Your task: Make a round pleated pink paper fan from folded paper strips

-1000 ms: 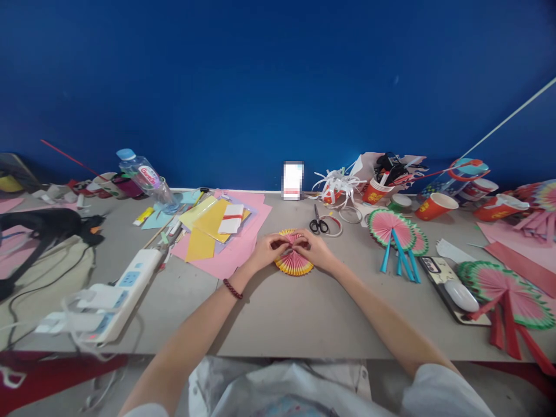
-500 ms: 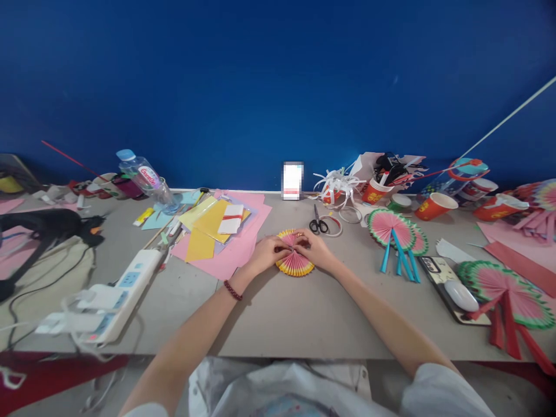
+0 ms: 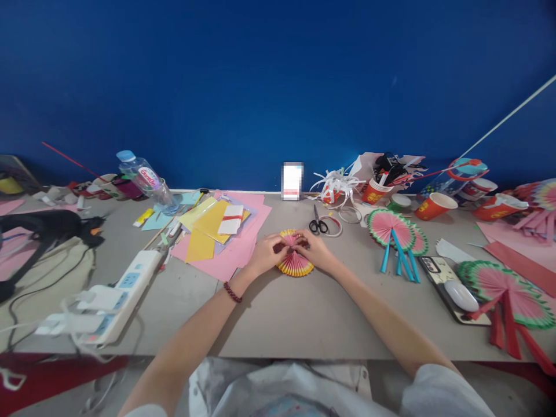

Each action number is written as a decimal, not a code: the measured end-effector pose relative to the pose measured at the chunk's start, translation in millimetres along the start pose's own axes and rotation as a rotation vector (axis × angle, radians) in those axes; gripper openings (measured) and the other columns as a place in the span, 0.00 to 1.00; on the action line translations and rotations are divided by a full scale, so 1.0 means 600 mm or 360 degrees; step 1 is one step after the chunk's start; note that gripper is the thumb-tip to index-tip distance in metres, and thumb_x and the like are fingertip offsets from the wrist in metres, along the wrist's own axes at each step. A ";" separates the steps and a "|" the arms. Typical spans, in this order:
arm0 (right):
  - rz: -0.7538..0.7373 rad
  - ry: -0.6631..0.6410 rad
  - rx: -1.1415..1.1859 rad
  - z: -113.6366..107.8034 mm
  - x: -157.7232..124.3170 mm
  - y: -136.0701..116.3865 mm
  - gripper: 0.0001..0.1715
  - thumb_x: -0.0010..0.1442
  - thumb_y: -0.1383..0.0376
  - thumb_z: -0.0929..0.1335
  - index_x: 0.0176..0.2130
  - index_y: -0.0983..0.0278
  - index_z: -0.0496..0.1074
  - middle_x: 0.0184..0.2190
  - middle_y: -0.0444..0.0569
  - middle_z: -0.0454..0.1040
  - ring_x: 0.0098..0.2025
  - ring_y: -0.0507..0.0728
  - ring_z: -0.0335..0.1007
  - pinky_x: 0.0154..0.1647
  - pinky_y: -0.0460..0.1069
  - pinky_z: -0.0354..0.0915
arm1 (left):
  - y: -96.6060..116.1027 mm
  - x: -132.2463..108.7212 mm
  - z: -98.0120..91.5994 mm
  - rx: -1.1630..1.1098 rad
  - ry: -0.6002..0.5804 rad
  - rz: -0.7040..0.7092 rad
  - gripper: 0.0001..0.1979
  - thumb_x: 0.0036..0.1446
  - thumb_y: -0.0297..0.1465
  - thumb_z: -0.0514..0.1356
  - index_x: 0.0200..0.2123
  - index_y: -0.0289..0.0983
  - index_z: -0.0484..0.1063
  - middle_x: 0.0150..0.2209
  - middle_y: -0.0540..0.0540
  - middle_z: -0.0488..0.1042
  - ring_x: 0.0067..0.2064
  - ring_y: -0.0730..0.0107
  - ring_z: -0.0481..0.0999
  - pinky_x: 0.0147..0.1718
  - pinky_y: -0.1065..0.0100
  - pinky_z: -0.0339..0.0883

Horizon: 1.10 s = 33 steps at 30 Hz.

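A round pleated paper rosette (image 3: 295, 265), pink with a yellow rim, lies on the grey table in front of me. My left hand (image 3: 270, 253) grips it from the left, thumb and fingers pinched near its centre. From the right, my right hand (image 3: 313, 249) also pinches it close to the middle, its fingertips almost meeting the left ones. The fingers hide the rosette's centre and parts of its sides. Just beyond my right hand lie black-handled scissors (image 3: 318, 223) and a roll of tape (image 3: 333, 226).
Pink paper (image 3: 254, 243) and yellow sheets (image 3: 200, 246) lie left, with a power strip (image 3: 130, 295) and a tilted bottle (image 3: 150, 179). Finished pleated paper fans (image 3: 393, 229), a phone with a mouse (image 3: 461, 295) on it, and paper cups (image 3: 435, 207) stand right. A screen (image 3: 292, 180) leans at the back.
My left hand has shifted slightly, its thumb and fingers moving a little at the rosette's centre. The right hand and the rosette stay nearly in place.
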State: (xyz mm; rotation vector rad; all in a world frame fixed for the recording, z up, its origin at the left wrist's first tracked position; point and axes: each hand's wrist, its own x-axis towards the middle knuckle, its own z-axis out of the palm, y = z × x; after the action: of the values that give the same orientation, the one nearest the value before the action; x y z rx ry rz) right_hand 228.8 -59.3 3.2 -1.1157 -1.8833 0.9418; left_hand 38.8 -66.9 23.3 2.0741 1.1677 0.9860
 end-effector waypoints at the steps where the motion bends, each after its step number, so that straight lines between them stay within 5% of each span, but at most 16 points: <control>1: -0.0001 -0.0010 0.0001 -0.001 0.000 -0.002 0.17 0.56 0.64 0.67 0.47 0.62 0.64 0.33 0.47 0.76 0.35 0.55 0.74 0.39 0.51 0.69 | 0.001 0.000 -0.001 -0.0020 -0.0002 0.0011 0.06 0.55 0.32 0.58 0.31 0.37 0.73 0.32 0.46 0.74 0.36 0.68 0.72 0.34 0.68 0.65; 27: -0.0018 -0.0084 -0.0293 0.001 -0.008 -0.032 0.27 0.53 0.72 0.64 0.53 0.58 0.63 0.40 0.48 0.77 0.37 0.57 0.74 0.39 0.51 0.67 | -0.002 0.004 0.014 -0.0130 0.0008 0.0125 0.09 0.58 0.36 0.58 0.34 0.40 0.76 0.36 0.46 0.75 0.40 0.67 0.74 0.40 0.66 0.67; 33: -0.0019 -0.0083 -0.0154 -0.001 -0.006 -0.028 0.25 0.54 0.69 0.64 0.52 0.60 0.62 0.31 0.43 0.77 0.32 0.54 0.73 0.39 0.50 0.67 | -0.012 0.006 0.004 -0.0279 0.0096 -0.0011 0.12 0.59 0.36 0.54 0.35 0.36 0.75 0.36 0.44 0.76 0.38 0.68 0.74 0.38 0.67 0.68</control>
State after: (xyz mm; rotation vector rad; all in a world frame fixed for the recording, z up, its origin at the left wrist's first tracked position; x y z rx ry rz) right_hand 224.4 -68.1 17.0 -1.1454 -1.9940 0.8894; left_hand 38.7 -60.7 17.8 1.9131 1.0766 1.1133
